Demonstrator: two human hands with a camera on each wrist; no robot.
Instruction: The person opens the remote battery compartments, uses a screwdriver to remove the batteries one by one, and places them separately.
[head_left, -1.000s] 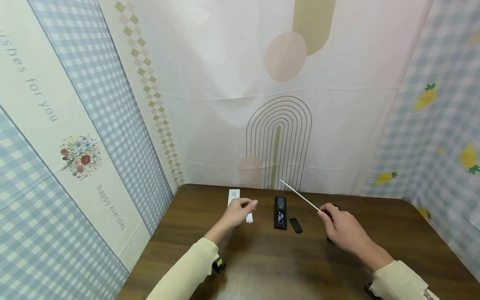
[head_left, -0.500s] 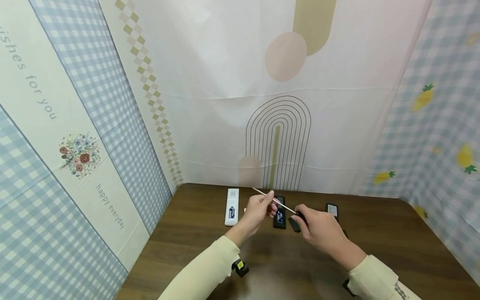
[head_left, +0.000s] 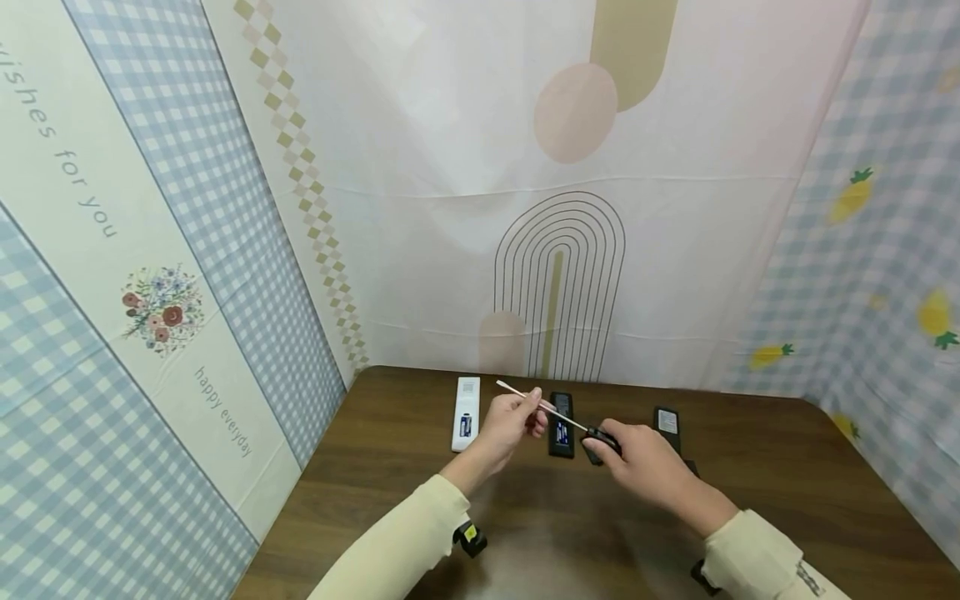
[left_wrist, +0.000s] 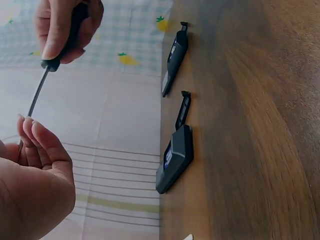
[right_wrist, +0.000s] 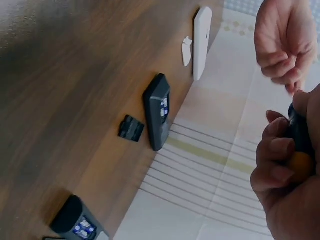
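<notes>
My right hand [head_left: 648, 467] grips the dark handle of a screwdriver [head_left: 600, 437] in the head view. The handle's end is orange in the right wrist view. Its thin metal shaft [left_wrist: 38, 94] points left, tip slightly up, with my left hand [head_left: 504, 429] pinching it partway along between thumb and fingers. Both hands are held above the table. Beneath and behind them lie a white remote control [head_left: 466, 410] and a black remote control [head_left: 561, 433], both with batteries showing in open compartments. Another black remote control [head_left: 667, 423] lies to the right, partly hidden by my right hand.
A small white battery cover [right_wrist: 186, 51] lies beside the white remote. One black battery cover [right_wrist: 131, 128] rests by the middle remote. The brown wooden table [head_left: 570, 517] ends at a patterned cloth backdrop [head_left: 420, 267], with checked cloth on both sides.
Both hands have come together over the middle: the right moved left with the screwdriver, the left moved right and took hold of its shaft. In the last half second they have barely shifted.
</notes>
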